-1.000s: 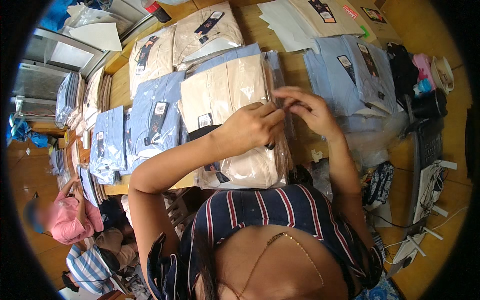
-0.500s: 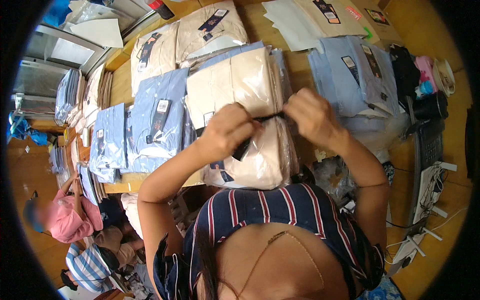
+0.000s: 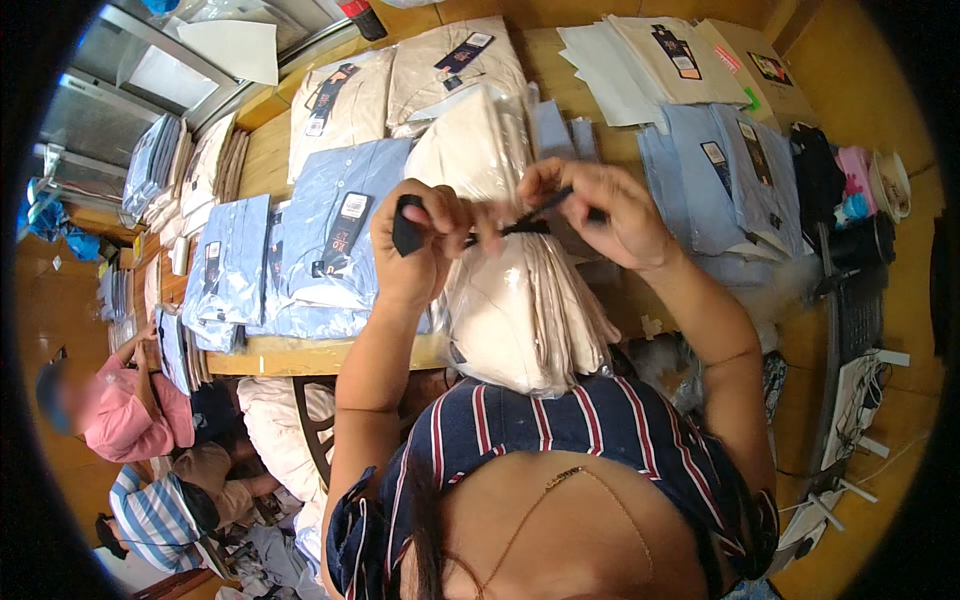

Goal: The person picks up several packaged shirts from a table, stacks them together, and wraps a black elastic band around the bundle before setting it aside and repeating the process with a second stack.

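Note:
A bundle of cream folded garments in clear plastic bags lies in front of me, its lower end against my striped top. A black cloth strip goes around its middle and draws it in like a waist. My left hand is closed on one length of the strip, and a dark end sticks out beside its thumb. My right hand pinches another length, pulled up above the bundle. The fingers of my left hand are partly blurred, and the crossing of the strip is partly hidden by them.
Blue bagged shirts with tags lie left of the bundle, cream ones beyond. More blue shirts are stacked at the right, near a black keyboard. Two people, one in a pink shirt, are at the far left.
The bundle has gone from lying flat to being squeezed in at the middle. Both hands have shifted, the strip is drawn tighter, and its end now shows at my left hand.

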### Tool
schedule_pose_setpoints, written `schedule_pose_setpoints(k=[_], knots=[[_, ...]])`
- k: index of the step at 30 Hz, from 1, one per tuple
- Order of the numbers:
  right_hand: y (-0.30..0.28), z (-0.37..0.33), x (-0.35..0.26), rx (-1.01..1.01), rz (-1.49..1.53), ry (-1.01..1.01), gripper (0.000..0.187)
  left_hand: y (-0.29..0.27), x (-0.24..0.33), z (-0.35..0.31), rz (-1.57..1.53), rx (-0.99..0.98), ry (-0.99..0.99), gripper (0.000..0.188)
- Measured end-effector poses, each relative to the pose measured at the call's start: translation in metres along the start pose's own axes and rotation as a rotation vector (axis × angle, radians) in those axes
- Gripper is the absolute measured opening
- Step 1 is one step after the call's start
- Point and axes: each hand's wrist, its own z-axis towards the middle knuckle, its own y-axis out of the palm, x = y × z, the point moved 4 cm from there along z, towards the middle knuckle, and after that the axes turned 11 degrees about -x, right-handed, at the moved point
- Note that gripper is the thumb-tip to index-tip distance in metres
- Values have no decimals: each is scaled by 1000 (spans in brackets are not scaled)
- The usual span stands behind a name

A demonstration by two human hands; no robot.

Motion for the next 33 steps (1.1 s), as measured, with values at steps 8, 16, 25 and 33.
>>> schedule_pose_setpoints(k=[8,16,25,33], knots=[[26,35,11,-61,140,58,29,-15,12,-58,-151,240,-73,33],[32,18,-9,-319,-1337,180,22,-25,30,-74,-36,242,-48,36],[46,30,6,-362,-1792,254,20,-34,41,54,1425,219,78,11],[42,27,12,-424,-1840,296,11,2,3,-36,897,236,-570,16]])
